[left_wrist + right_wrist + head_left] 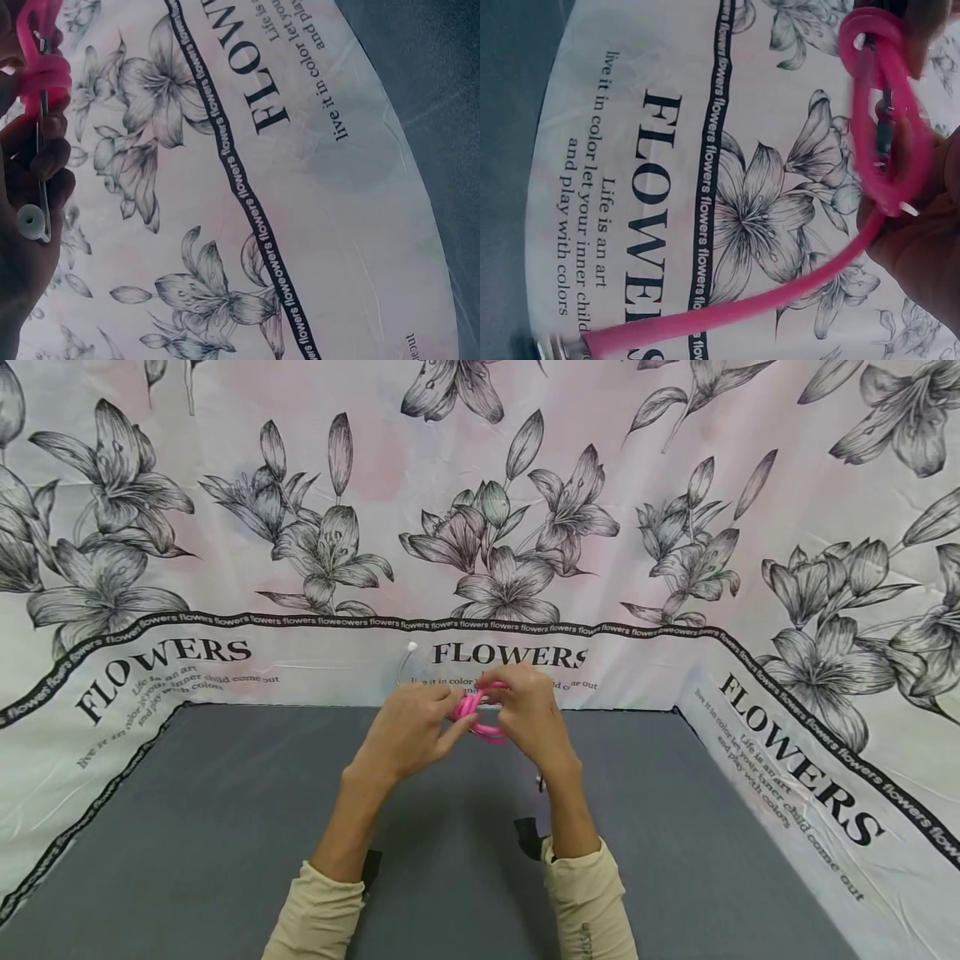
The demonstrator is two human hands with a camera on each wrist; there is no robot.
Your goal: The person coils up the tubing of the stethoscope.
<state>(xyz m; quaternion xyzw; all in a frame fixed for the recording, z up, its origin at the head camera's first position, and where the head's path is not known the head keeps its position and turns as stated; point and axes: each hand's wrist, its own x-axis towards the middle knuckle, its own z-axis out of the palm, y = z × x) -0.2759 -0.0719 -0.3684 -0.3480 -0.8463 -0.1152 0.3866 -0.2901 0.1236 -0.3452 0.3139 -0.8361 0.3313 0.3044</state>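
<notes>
A pink stethoscope (pixel 490 732) is held up in front of me between both hands, its tubing bent into a loop and wound into a coil. My left hand (pixel 411 725) grips the coiled part and the metal ear tube (pixel 43 142), which ends in a white ear tip (pixel 30 221). Another ear tip (pixel 412 647) sticks up beyond that hand. My right hand (pixel 528 714) pinches the loop of tubing (pixel 862 142). From there a length of tubing hangs down to the metal chest piece (pixel 559 349), partly cut off in the right wrist view.
Below the hands lies a dark grey tabletop (pixel 247 810). White cloth with flower prints and lettering (pixel 510 568) stands at the back and along both sides. Black straps (pixel 528 839) show near the sleeves.
</notes>
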